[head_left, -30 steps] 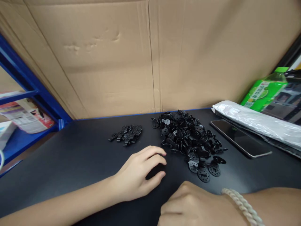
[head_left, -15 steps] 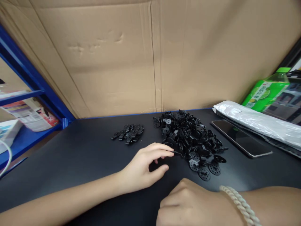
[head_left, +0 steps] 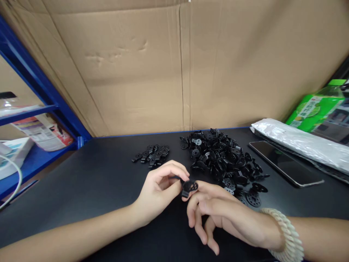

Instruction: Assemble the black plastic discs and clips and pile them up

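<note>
My left hand [head_left: 160,189] pinches a small black plastic part [head_left: 188,187] between thumb and fingers, just above the black table [head_left: 89,182]. My right hand [head_left: 218,214], with a beige coiled band on its wrist, has its fingers spread and its index finger touches the same part from the right. A big heap of black perforated plastic discs [head_left: 220,160] lies just beyond my hands. A smaller pile of black pieces [head_left: 151,155] sits to the left of it.
A dark phone [head_left: 285,167] lies flat to the right of the heap, beside a white plastic bag [head_left: 300,143] and a green bottle [head_left: 313,109]. A cardboard wall [head_left: 174,65] stands behind the table. Blue shelving [head_left: 29,109] with packages is at the left.
My left hand took one black part from the heap's edge and lifted it toward me. My right hand opened from a loose fist and moved up to touch the part.
</note>
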Available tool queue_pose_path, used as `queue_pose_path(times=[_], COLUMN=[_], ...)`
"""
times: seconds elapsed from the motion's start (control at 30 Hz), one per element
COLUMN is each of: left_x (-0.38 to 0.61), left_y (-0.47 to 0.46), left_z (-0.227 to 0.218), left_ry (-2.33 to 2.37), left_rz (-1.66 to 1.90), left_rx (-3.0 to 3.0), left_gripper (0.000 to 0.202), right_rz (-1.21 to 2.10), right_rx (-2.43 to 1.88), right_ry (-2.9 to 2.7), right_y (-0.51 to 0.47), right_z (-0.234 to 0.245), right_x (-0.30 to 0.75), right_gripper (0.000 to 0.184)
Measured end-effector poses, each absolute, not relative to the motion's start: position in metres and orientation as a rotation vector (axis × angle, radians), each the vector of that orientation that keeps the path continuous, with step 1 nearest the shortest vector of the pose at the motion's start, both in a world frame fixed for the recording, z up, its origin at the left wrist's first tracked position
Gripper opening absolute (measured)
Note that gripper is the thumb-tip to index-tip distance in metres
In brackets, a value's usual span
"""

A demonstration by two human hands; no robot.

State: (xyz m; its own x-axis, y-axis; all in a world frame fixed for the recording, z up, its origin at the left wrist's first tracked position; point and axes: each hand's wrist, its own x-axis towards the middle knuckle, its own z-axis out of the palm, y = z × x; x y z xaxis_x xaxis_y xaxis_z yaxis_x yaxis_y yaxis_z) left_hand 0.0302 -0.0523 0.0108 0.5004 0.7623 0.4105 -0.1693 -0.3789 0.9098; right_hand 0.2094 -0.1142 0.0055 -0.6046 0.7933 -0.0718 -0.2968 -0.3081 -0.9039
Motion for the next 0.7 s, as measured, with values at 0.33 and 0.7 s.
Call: queue_pose_path(times=[0.33,0.7], left_x=[0.030,0.031], left_y=[-0.062,-0.068], left_z=[0.011,0.010], left_ry=[0.464,0.686], left_rz=[1.125,0.850], left_rx=[1.956,1.530], left_gripper=[0.028,0.017], right_rz=[1.928,1.822], right_rx=[-0.731,-0.941], right_ry=[-1.135,-1.125], right_y=[-0.115,-0.114], right_z=[0.003,0.006], right_x=[0.206,0.207], right_gripper=[0.031,0.033])
